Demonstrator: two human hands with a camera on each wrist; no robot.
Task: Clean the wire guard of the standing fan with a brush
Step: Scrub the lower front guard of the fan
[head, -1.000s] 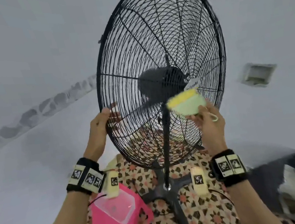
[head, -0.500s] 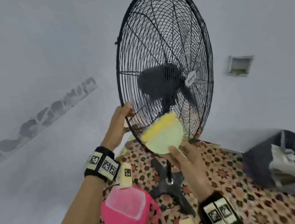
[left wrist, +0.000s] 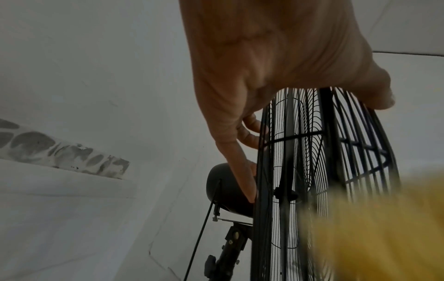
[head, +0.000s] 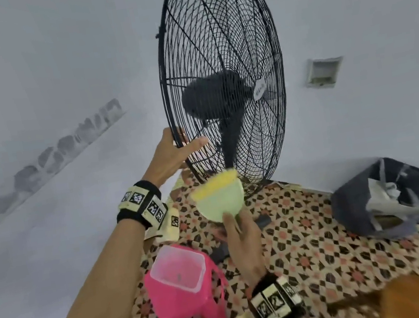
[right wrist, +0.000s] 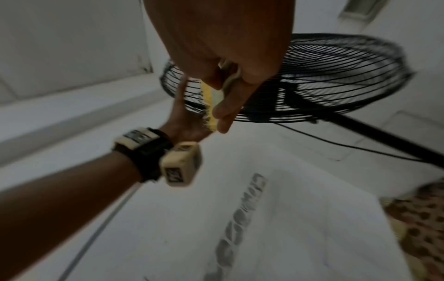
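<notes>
The black standing fan's round wire guard point(head: 226, 53) stands before a pale wall, seen nearly edge-on. My left hand point(head: 174, 152) grips the guard's lower left rim, thumb on the front wires and fingers behind point(left wrist: 250, 178). My right hand point(head: 238, 233) holds a light-green brush point(head: 221, 201) with yellow bristles point(head: 223, 180) by its handle. The bristles lie against the guard's bottom rim. In the right wrist view the brush point(right wrist: 211, 106) shows edge-on under my fingers, next to the guard point(right wrist: 312, 79). The yellow bristles point(left wrist: 384, 228) blur the left wrist view's lower right.
A pink basket point(head: 187, 296) holding a clear plastic tub stands on the patterned floor point(head: 314, 246) below my arms. A dark bin point(head: 386, 195) with papers sits at the right. The fan's pole point(right wrist: 384, 136) and cord run down to its base. A wall socket point(head: 323, 73) is behind.
My right hand carried the brush down from beside the fan's hub to the guard's bottom rim. The guard swung to a more edge-on angle while my left hand kept hold of its rim.
</notes>
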